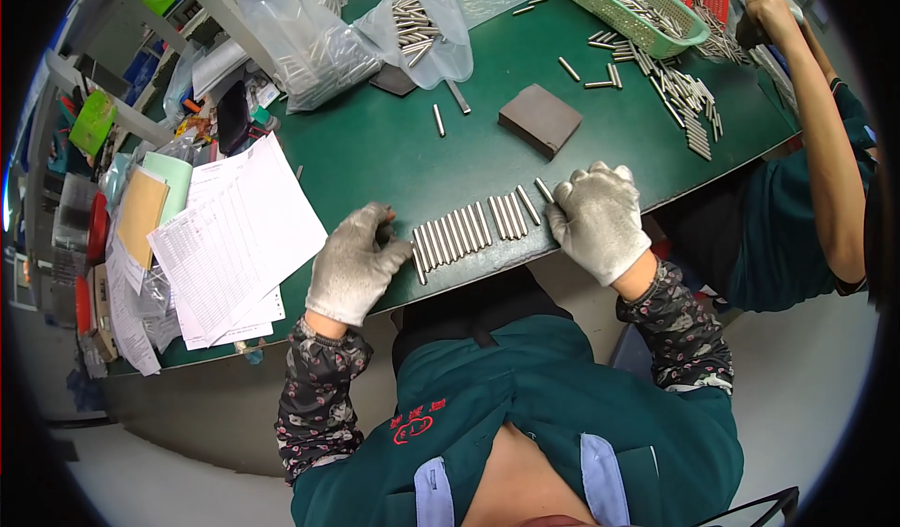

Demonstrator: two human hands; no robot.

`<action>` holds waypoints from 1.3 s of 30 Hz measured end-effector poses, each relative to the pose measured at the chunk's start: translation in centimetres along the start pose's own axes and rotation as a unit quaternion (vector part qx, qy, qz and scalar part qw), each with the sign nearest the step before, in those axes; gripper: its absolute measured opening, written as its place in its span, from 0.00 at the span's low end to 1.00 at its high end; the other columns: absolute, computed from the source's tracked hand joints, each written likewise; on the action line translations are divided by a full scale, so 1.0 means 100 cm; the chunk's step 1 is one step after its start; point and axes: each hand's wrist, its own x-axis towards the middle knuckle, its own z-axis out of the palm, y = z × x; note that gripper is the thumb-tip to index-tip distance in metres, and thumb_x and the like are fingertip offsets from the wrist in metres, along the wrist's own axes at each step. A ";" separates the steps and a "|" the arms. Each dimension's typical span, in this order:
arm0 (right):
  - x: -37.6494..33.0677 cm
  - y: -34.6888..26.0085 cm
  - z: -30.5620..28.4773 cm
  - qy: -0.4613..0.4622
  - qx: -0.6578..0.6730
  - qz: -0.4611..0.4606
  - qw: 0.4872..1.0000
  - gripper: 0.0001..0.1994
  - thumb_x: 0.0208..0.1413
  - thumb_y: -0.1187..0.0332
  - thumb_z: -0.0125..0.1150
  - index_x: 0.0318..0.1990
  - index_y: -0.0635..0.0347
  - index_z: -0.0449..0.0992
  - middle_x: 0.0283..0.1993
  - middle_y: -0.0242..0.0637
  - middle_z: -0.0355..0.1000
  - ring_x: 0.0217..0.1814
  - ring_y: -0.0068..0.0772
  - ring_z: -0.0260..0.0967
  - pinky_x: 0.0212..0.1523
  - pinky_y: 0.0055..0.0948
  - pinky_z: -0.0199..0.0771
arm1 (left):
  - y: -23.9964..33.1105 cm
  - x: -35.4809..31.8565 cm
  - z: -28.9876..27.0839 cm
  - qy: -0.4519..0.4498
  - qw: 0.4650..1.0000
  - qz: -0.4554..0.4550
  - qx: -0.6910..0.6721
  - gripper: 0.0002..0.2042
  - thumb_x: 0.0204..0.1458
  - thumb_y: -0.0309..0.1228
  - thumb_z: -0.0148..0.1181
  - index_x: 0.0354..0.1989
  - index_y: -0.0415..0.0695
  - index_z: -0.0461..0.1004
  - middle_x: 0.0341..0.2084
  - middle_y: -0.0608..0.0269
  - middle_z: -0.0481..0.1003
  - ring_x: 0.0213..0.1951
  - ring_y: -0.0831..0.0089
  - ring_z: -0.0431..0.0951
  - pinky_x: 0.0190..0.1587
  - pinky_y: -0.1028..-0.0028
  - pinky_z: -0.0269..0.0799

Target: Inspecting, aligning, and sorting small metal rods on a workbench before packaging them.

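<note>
On the green table before me lies a row of short steel pins [452, 235], set side by side with a small gap in the row. My left hand [354, 263], in a grey-white glove, rests at the row's left end. Its thumb is against the end pin [419, 263], and thumb and forefinger stand apart. My right hand [600, 223], gloved too, is closed at the right end. A single pin [544, 190] sticks out at its thumb and fingertips; the grip is partly hidden. Another slanted pin [528, 205] lies between that hand and the row.
A dark block [541, 120] and a loose pin [439, 120] lie beyond the row. Farther back are bagged pins [412, 26], a green basket [626, 7] and a pile of pins [689, 105]. Papers [239, 236] cover the left. A co-worker's hand [771, 11] is at far right.
</note>
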 end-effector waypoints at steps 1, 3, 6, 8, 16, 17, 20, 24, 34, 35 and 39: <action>0.000 -0.001 -0.001 -0.001 0.001 -0.005 1.000 0.07 0.42 0.64 0.60 0.22 0.57 0.76 0.23 0.37 0.69 0.33 0.40 0.66 0.37 0.37 0.61 | -0.004 -0.005 0.004 0.002 1.000 0.005 0.002 0.23 0.38 0.34 0.65 0.44 0.38 0.71 0.35 0.55 0.74 0.36 0.64 0.76 0.41 0.70 0.72; 0.000 0.000 -0.002 0.019 0.114 -0.071 0.991 0.06 0.41 0.66 0.61 0.23 0.57 0.76 0.24 0.37 0.69 0.33 0.41 0.66 0.37 0.38 0.62 | -0.006 -0.015 0.003 0.001 0.996 0.078 0.045 0.27 0.35 0.36 0.68 0.47 0.39 0.71 0.34 0.55 0.73 0.38 0.62 0.74 0.44 0.67 0.70; 0.005 0.005 0.002 0.029 0.164 -0.058 0.984 0.08 0.40 0.67 0.62 0.30 0.58 0.78 0.26 0.38 0.70 0.35 0.43 0.66 0.40 0.40 0.63 | -0.002 -0.018 0.008 0.004 0.985 0.121 0.120 0.32 0.32 0.39 0.71 0.49 0.40 0.70 0.33 0.56 0.73 0.41 0.61 0.72 0.47 0.64 0.68; 0.008 0.009 0.009 0.034 0.217 -0.058 0.974 0.12 0.40 0.69 0.62 0.36 0.58 0.78 0.28 0.39 0.71 0.37 0.43 0.66 0.42 0.39 0.64 | 0.000 -0.015 0.011 -0.005 0.984 0.120 0.129 0.33 0.32 0.40 0.71 0.50 0.41 0.70 0.33 0.56 0.73 0.41 0.60 0.72 0.47 0.64 0.68; 0.010 0.009 0.020 0.045 0.202 -0.081 0.975 0.10 0.44 0.68 0.59 0.38 0.53 0.77 0.30 0.35 0.70 0.38 0.41 0.67 0.40 0.39 0.65 | -0.005 -0.007 0.016 -0.009 0.976 0.166 0.137 0.30 0.34 0.39 0.70 0.50 0.43 0.71 0.35 0.55 0.73 0.42 0.58 0.72 0.46 0.63 0.68; 0.010 0.010 0.024 0.063 0.221 -0.086 0.969 0.10 0.45 0.69 0.58 0.37 0.52 0.77 0.30 0.35 0.70 0.38 0.41 0.67 0.39 0.38 0.65 | -0.006 -0.007 0.016 -0.009 0.978 0.163 0.131 0.31 0.33 0.37 0.70 0.50 0.43 0.71 0.35 0.57 0.72 0.41 0.59 0.70 0.47 0.64 0.67; 0.012 0.010 0.025 0.073 0.237 -0.091 0.965 0.09 0.45 0.70 0.57 0.37 0.52 0.77 0.29 0.35 0.70 0.38 0.41 0.67 0.39 0.38 0.65 | -0.003 -0.005 0.016 -0.013 0.982 0.147 0.117 0.32 0.32 0.36 0.70 0.51 0.42 0.70 0.35 0.58 0.71 0.41 0.60 0.69 0.48 0.65 0.65; 0.014 0.008 0.018 0.065 0.235 -0.104 0.964 0.11 0.41 0.77 0.59 0.36 0.58 0.78 0.30 0.38 0.72 0.35 0.42 0.68 0.39 0.37 0.66 | 0.001 -0.003 0.018 -0.008 0.980 0.146 0.138 0.31 0.34 0.38 0.70 0.51 0.41 0.70 0.36 0.55 0.73 0.43 0.59 0.72 0.47 0.63 0.68; 0.024 0.012 0.021 0.082 0.333 -0.203 0.917 0.16 0.46 0.70 0.57 0.44 0.63 0.74 0.46 0.48 0.70 0.47 0.48 0.67 0.48 0.40 0.66 | -0.012 -0.008 0.011 0.053 0.993 0.109 0.007 0.14 0.38 0.32 0.66 0.34 0.40 0.74 0.24 0.59 0.73 0.30 0.63 0.72 0.37 0.67 0.69; 0.026 0.011 0.022 0.064 0.347 -0.233 0.906 0.18 0.48 0.66 0.56 0.47 0.63 0.73 0.51 0.51 0.68 0.52 0.51 0.66 0.52 0.42 0.66 | -0.014 -0.009 0.009 0.036 0.994 0.097 0.037 0.11 0.39 0.29 0.66 0.31 0.40 0.74 0.23 0.59 0.72 0.28 0.65 0.71 0.34 0.69 0.68; 0.034 -0.003 0.036 0.007 0.272 -0.274 0.922 0.27 0.52 0.54 0.51 0.56 0.63 0.66 0.58 0.56 0.61 0.62 0.56 0.57 0.63 0.47 0.54 | -0.012 -0.008 0.018 0.036 0.987 0.133 0.082 0.09 0.41 0.33 0.64 0.26 0.42 0.74 0.21 0.59 0.72 0.29 0.61 0.72 0.35 0.65 0.67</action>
